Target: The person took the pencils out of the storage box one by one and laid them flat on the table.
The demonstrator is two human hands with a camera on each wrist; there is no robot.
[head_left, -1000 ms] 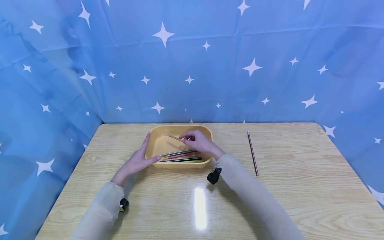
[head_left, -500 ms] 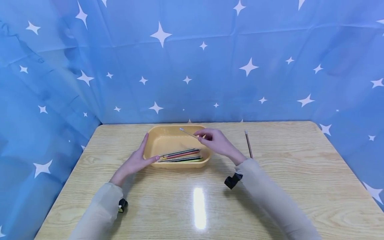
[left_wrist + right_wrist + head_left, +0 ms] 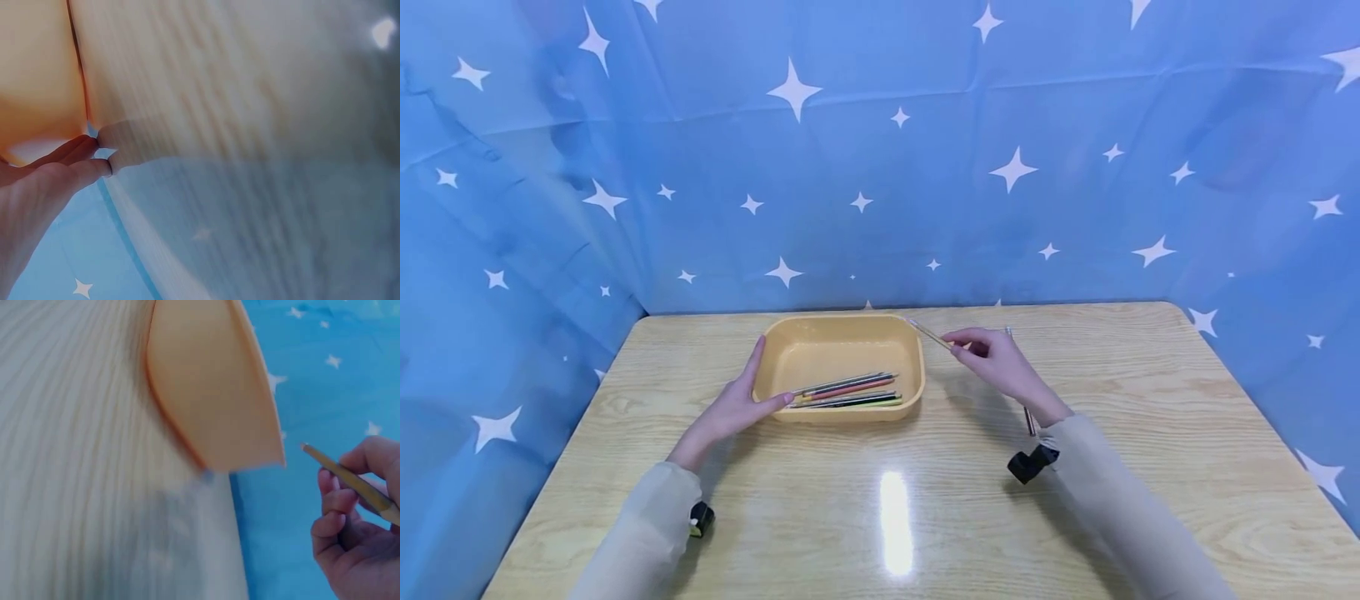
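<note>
My right hand [image 3: 997, 364] pinches a gold-yellow pencil [image 3: 351, 481] between thumb and fingers, above the table just right of a shallow yellow-orange plastic tray [image 3: 820, 357]. The pencil slants up to the left, its far end near the tray's right back corner. Several dark, red and green pencils [image 3: 850, 388] lie side by side along the tray's front. At the tray's left end rests my left hand [image 3: 730, 412], its fingers stretched along the outer wall and its thumb over the front rim. A brown pencil [image 3: 1029, 422] lies on the table, its middle hidden by my right hand and wrist.
The wood-grain table [image 3: 797, 517] has a bright glare spot [image 3: 895, 523] near its front. A blue curtain [image 3: 880, 150] with white stars hangs behind and at the left. Small black wrist cameras [image 3: 1032, 463] are strapped to both wrists.
My right hand has carried the gold-yellow pencil from over the tray to the right, past its right rim. The left hand stays at the tray's left end.
</note>
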